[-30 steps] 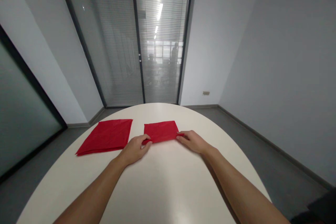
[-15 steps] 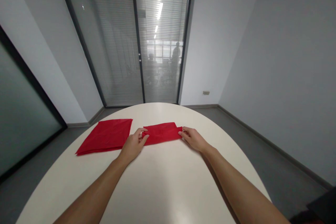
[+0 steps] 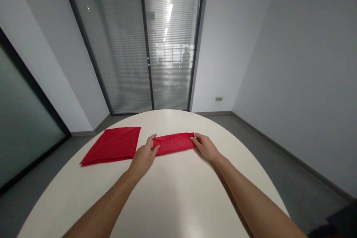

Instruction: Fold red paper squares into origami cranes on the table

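Observation:
A folded strip of thin red cloth lies across the far part of the table, its long side running left to right. At its left end is my left hand, thumb over the near corner and index finger along the far corner, with the edge between them. My right hand pinches the strip's right end between thumb and fingers. The fingertips under the cloth are hidden. Left of my left hand, a larger stack of folded red cloth lies flat, its near edge showing several layers.
The round white table fills the lower middle. Beyond it stands a glass door with blinds, and a person's silhouette shows through. A dark object sits at the lower right, off the table.
The strip's far layer has come down toward me, so its upper edge now runs straight to the right end. My left thumb and index finger have spread wider apart.

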`<state>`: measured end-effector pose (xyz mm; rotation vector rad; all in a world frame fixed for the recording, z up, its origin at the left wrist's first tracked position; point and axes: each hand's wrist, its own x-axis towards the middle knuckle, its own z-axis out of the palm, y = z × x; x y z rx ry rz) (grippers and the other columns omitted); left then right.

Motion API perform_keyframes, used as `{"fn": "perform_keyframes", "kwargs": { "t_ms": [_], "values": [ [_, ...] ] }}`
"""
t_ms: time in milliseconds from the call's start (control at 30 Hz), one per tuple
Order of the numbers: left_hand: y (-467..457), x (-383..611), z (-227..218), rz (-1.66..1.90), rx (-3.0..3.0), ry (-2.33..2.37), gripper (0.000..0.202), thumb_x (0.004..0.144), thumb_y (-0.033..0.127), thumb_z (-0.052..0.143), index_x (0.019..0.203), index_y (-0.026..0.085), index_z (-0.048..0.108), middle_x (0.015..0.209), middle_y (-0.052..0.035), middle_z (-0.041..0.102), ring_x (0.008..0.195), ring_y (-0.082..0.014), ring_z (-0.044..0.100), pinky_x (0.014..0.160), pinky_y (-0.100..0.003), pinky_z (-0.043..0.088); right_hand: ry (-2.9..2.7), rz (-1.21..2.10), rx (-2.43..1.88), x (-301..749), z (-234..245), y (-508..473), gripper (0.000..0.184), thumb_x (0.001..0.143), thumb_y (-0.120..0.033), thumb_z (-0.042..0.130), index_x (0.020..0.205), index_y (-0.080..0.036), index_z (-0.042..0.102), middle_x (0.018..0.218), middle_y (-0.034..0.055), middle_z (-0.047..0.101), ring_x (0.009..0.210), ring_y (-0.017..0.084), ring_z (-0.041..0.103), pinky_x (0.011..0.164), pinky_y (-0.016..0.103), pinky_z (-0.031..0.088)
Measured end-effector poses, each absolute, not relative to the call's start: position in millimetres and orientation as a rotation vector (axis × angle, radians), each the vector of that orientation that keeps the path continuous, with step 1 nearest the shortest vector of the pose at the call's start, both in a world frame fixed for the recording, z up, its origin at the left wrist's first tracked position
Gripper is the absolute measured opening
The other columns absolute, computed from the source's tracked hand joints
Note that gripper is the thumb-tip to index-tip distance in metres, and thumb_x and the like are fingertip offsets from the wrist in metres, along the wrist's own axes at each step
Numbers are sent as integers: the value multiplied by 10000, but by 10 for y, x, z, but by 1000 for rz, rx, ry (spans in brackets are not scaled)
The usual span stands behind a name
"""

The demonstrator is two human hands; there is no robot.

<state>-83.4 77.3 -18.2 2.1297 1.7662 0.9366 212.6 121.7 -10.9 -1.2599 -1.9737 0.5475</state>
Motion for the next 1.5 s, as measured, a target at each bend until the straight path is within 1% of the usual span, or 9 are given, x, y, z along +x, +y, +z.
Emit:
{"fn": "perform_keyframes", "kwargs": {
  "t_ms": [267, 367, 500, 633, 1033, 1167, 1267, 1400, 1500],
  "values": [
    [739, -796, -161, 892, 2127, 1886, 480, 1004, 374, 436, 1448, 198, 383, 783, -62, 703, 761, -259, 700, 660, -295, 442, -1961, 526, -1309, 2049, -102, 1175, 297, 992, -405, 435, 1131, -213, 614, 761, 19, 692, 675, 197, 618, 633, 288, 382],
    [726, -785, -162, 869, 2144, 1922, 509, 991, 379, 460, 1459, 201, 370, 748, -46, 689, 728, -259, 687, 648, -302, 428, -1966, 480, -1352, 2015, -133, 1183, 292, 990, -384, 436, 1157, -222, 612, 785, 27, 704, 706, 205, 637, 642, 289, 385],
    [728, -783, -161, 880, 2145, 1925, 512, 986, 332, 476, 1459, 171, 367, 831, -66, 711, 799, -254, 694, 677, -302, 434, -1959, 435, -1408, 1981, -135, 1179, 303, 996, -381, 421, 1179, -214, 597, 807, 42, 707, 719, 212, 644, 637, 286, 387],
    [719, -774, -117, 831, 2189, 1951, 489, 1005, 340, 437, 1452, 151, 377, 746, -37, 683, 740, -241, 679, 655, -297, 429, -1966, 423, -1448, 1963, -88, 1152, 317, 1003, -382, 416, 1215, -205, 571, 784, 39, 697, 710, 215, 642, 625, 281, 386],
    [596, -668, 130, 497, 2484, 2191, 374, 990, 266, 430, 1304, 127, 578, 913, -144, 701, 905, -307, 652, 851, -420, 468, -2056, 336, -1488, 1947, 21, 1124, 297, 1009, -334, 450, 1247, -196, 564, 877, 66, 726, 750, 205, 658, 685, 281, 411],
    [595, -623, 157, 664, 2573, 2103, 333, 942, 208, 480, 1228, 139, 636, 1081, -156, 665, 1030, -312, 608, 903, -441, 482, -2094, 307, -1460, 1967, 3, 1154, 310, 998, -326, 483, 1259, -182, 567, 979, 95, 733, 828, 212, 673, 736, 288, 432],
    [608, -552, 85, 839, 2648, 1800, 373, 956, 182, 436, 1285, 183, 610, 1317, -135, 600, 1196, -267, 563, 1068, -440, 424, -2106, 305, -1453, 1978, -19, 1176, 322, 997, -324, 486, 1279, -188, 558, 1031, 101, 733, 877, 219, 679, 771, 294, 444],
    [615, -483, -79, 681, 2604, 1570, 528, 992, 375, 427, 1477, 166, 436, 1591, -145, 352, 1453, -291, 352, 1188, -501, 291, -2123, 305, -1443, 1985, -34, 1201, 343, 1002, -316, 471, 1317, -189, 523, 1051, 101, 733, 922, 229, 683, 808, 305, 456],
    [614, -475, -150, 474, 2556, 1552, 590, 1009, 474, 360, 1505, 157, 403, 1598, -155, 331, 1494, -299, 271, 1208, -528, 227, -2149, 289, -1496, 1975, 8, 1193, 375, 1004, -313, 460, 1355, -186, 495, 1087, 112, 725, 949, 242, 680, 835, 325, 464]
  ]
}}
